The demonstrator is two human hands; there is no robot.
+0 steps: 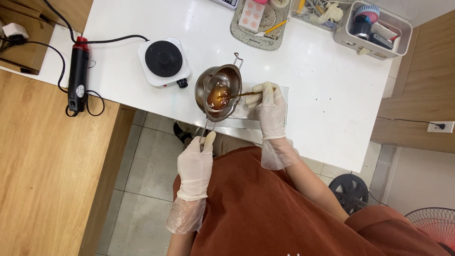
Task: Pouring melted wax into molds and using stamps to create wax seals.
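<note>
- Rust-orange apron (265, 208), a soft matte cloth, fills the lower frame nearest the camera.
- Both hands wear thin, translucent, off-white disposable gloves, wrinkled at the cuffs.
- Left hand (195, 163): fingers closed together around the end of the thin metal handle (207, 128) of the melting pot (220, 87); the grip is firm and the pot is held up at the table's near edge.
- Melting pot: small, polished steel, rounded bowl shape with a pouring lip and a wire hook on the far rim. It holds a glossy amber-brown liquid (219, 97), translucent and shiny.
- Right hand (269, 106): fingers pinched shut on a slender brown stick (241, 95), whose far end dips into the liquid in the pot.
- Beneath the right hand lies a clear, flat, rectangular sheet (279, 97) on the table; what is under the pot cannot be made out.
- White table (308, 71): smooth, glossy top.
- Single hot plate (164, 60): white square housing, round black matte disc, left of the pot and apart from it.
- Black heat gun (77, 76) with a red collar lies at the table's left edge, cord looped beside it.
- Grey tray (244, 35) and pale bin (353, 40) of tools stand at the far side.
</note>
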